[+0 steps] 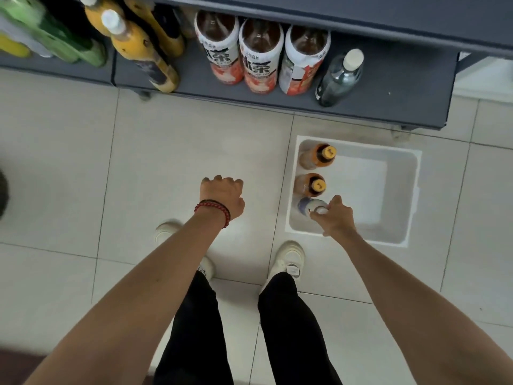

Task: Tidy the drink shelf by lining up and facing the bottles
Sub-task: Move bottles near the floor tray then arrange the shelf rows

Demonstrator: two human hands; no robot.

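Right hand [337,218] fingers pinching white cap of blue-labelled bottle [305,205], standing upright in white bin [399,190], centre right; left hand [222,194] fingers curling closed, gripping nothing.

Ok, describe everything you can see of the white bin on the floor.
The white bin is an open rectangular tub, plastic by its look, with rounded corners and a flat rim. It stands on the tiled floor before the grey shelf. Along its left wall stand three upright bottles: a far yellow-capped bottle, a second yellow-capped bottle, then a white-capped bottle whose cap the right grip pinches. The rest of its bottom is bare.
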